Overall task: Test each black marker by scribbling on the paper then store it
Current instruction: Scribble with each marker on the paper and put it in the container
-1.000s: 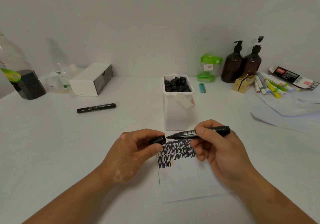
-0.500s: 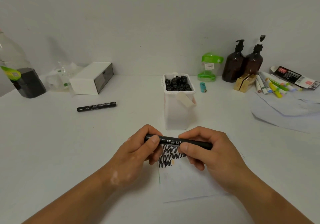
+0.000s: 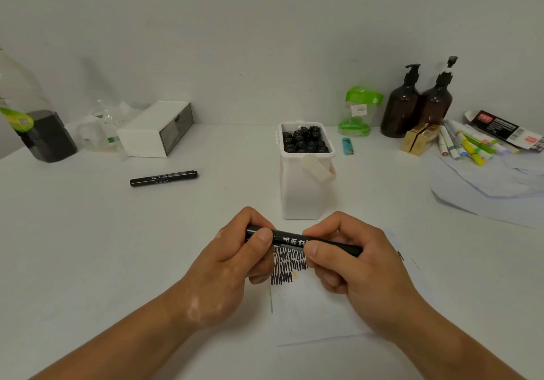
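Note:
Both of my hands hold one black marker (image 3: 290, 239) level above the paper (image 3: 312, 312), which carries rows of black scribbles (image 3: 287, 266). My left hand (image 3: 232, 265) pinches the cap end, and my right hand (image 3: 350, 268) grips the barrel. The cap sits on the marker. Just behind my hands stands a white bin (image 3: 300, 191) filled with several black markers (image 3: 304, 141), caps up. Another black marker (image 3: 163, 177) lies capped on the table to the left.
A white box (image 3: 153, 132) and a dark bottle (image 3: 38, 126) stand at the back left. At the back right are a green-lidded jar (image 3: 357, 112), two brown pump bottles (image 3: 418, 106), a blue lighter (image 3: 348, 146), coloured markers (image 3: 468, 147) and loose sheets (image 3: 494, 191).
A second ago the marker was uncapped, cap in my left hand, pen in my right. I brought them together, and the cap is now on the marker.

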